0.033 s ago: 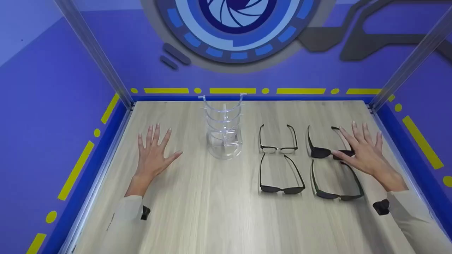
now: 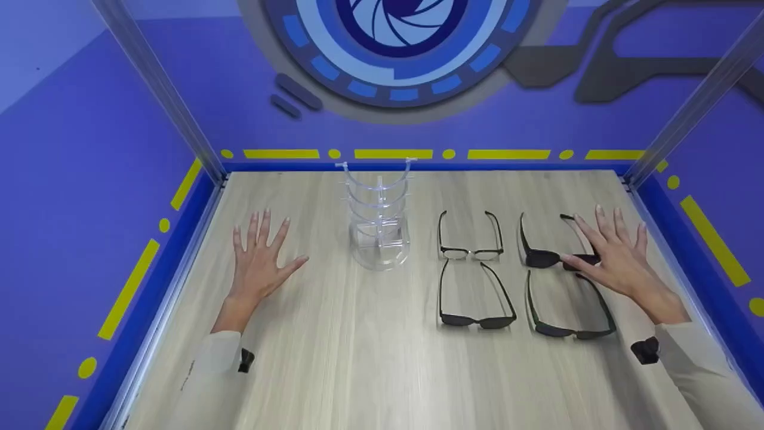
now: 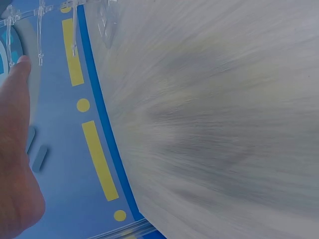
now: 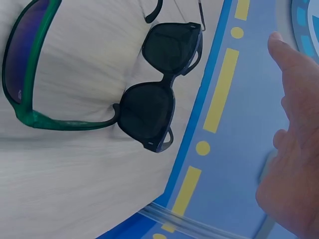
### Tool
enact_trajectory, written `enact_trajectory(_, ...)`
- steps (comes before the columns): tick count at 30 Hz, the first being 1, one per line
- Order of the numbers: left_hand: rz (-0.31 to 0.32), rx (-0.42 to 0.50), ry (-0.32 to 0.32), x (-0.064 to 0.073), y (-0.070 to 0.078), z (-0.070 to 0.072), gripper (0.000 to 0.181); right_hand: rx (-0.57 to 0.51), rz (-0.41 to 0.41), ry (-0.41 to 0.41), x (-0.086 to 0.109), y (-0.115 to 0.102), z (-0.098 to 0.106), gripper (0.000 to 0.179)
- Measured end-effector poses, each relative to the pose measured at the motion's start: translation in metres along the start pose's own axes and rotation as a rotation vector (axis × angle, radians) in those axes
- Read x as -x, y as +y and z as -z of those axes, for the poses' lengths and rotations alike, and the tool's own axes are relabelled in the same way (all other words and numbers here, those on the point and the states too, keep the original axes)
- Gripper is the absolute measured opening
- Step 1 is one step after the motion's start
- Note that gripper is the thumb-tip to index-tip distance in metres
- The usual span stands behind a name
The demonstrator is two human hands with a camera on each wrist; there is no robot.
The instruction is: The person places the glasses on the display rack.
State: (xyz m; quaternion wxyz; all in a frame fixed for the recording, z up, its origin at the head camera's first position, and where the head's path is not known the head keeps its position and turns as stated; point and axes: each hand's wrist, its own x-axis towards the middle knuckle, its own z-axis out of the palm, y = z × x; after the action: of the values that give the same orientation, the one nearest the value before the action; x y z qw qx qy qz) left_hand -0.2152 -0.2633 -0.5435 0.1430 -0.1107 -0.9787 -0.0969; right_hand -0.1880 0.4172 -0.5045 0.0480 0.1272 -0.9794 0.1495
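My left hand (image 2: 256, 269), fingers spread and palm down, is over the left side of the table and holds nothing. To its right stands a clear plastic glasses rack (image 2: 380, 206) with several curved tiers, bearing no glasses. My right hand (image 2: 624, 263) is spread at the right, overlapping the black sunglasses (image 2: 542, 258) in the head view and partly hiding them. Below those lie dark-lensed sunglasses (image 2: 555, 329), whose frame (image 4: 32, 99) looks green in the right wrist view. Clear-lensed glasses (image 2: 471, 254) lie left of the black pair, with another pair of sunglasses (image 2: 477, 322) below them.
The wood-grain table (image 2: 370, 370) is bounded by a blue back wall (image 2: 197, 107) and side walls with yellow marks. Metal posts (image 2: 167, 101) rise at both far corners. All the glasses lie with temples unfolded, pointing toward the back.
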Motion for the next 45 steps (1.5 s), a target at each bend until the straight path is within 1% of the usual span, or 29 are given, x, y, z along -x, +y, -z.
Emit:
enact_trajectory(10, 0.001, -0.013, -0.019, 0.001, 0.002, 0.004, 0.093, -0.003, -0.023, -0.001, 0.006, -0.006, 0.003, 0.088)
enact_trajectory(14, -0.010, -0.015, -0.005, 0.002, 0.001, 0.005, 0.093, -0.002, -0.029, -0.004, 0.008, -0.008, 0.003, 0.088)
enact_trajectory(18, -0.024, -0.008, 0.027, 0.001, 0.000, 0.006, 0.093, 0.002, -0.021, 0.009, 0.008, -0.009, 0.004, 0.089)
enact_trajectory(20, -0.025, -0.001, 0.029, 0.002, 0.000, 0.006, 0.093, 0.007, -0.018, 0.012, 0.008, -0.009, 0.004, 0.089)
enact_trajectory(26, -0.017, -0.011, 0.011, 0.005, 0.001, 0.008, 0.094, 0.008, -0.011, 0.010, 0.012, -0.008, 0.001, 0.090)
enact_trajectory(31, -0.023, -0.033, 0.015, 0.003, 0.004, 0.007, 0.095, 0.021, -0.015, 0.025, 0.014, -0.007, 0.001, 0.090)
enact_trajectory(34, -0.033, -0.022, 0.018, 0.002, 0.006, 0.007, 0.094, 0.028, -0.012, 0.036, 0.016, -0.007, 0.000, 0.090)
enact_trajectory(41, -0.027, -0.035, 0.004, 0.002, 0.010, 0.008, 0.095, -0.001, -0.033, 0.021, 0.017, -0.009, -0.008, 0.092)
enact_trajectory(45, -0.032, -0.014, -0.007, 0.001, 0.014, 0.005, 0.095, -0.005, -0.046, 0.012, 0.016, -0.009, -0.009, 0.093)
